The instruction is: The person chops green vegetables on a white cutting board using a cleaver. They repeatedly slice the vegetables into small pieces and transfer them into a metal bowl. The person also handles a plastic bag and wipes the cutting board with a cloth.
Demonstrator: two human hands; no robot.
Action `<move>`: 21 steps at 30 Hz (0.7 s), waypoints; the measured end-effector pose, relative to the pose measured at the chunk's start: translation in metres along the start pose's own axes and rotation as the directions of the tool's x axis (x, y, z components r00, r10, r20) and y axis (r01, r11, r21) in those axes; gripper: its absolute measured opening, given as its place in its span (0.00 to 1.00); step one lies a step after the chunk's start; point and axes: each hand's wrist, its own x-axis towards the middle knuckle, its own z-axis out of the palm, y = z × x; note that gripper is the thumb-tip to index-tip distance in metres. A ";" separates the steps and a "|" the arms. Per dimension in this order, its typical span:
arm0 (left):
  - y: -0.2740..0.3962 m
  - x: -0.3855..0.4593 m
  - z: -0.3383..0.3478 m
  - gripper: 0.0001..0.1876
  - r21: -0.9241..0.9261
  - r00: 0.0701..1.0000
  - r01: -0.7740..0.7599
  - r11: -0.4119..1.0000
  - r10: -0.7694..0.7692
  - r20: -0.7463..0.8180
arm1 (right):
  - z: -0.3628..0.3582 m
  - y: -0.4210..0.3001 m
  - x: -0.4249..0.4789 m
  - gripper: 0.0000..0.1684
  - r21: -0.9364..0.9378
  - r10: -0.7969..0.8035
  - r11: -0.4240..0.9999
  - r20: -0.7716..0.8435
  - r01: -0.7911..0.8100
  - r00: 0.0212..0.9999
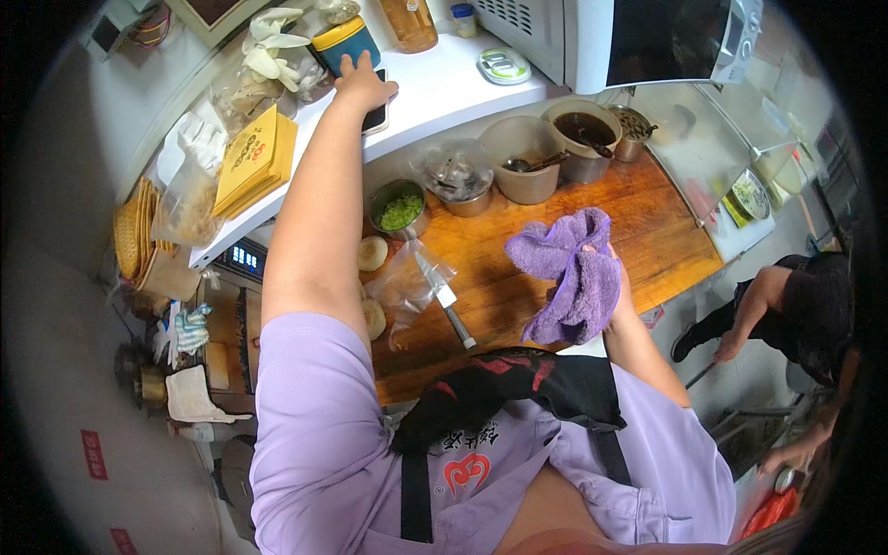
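Observation:
My left hand [362,87] reaches onto the white shelf, its fingers spread at the base of a teal jar with a yellow lid [345,47]. A smartphone [376,116] lies partly beneath this hand, with no clear grip on either. In my right hand [619,295] is a bunched purple towel [579,277], held above the right part of the wooden worktop [652,243]. A knife with a ridged metal handle [458,326] lies on the worktop, its blade partly over a clear plastic bag [406,284]. Round flatbreads [372,254] sit near my left forearm.
Along the worktop's back stand a metal pot of chopped greens [401,210], a bag-covered container [459,177], a tub with a ladle [524,159] and a tub of dark liquid [586,132]. The shelf holds yellow paper bags [255,159] and a microwave [624,41]. Another person [791,312] is at right.

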 end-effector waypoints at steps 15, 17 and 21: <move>0.214 -0.303 0.024 0.07 0.020 -0.245 -0.933 -0.360 0.592 -0.768 | 0.070 0.055 0.020 0.32 -0.079 0.225 0.973 0.514 -0.215 0.828; 0.199 -0.300 0.044 0.08 -0.073 -0.191 -0.933 -0.353 0.655 -0.731 | 0.064 0.056 0.019 0.32 -0.035 0.258 0.960 0.488 -0.276 0.834; 0.128 -0.281 0.066 0.12 -0.190 -0.007 -0.968 -0.164 0.773 -0.634 | 0.025 0.042 0.016 0.32 0.047 0.293 0.941 0.377 -0.334 0.879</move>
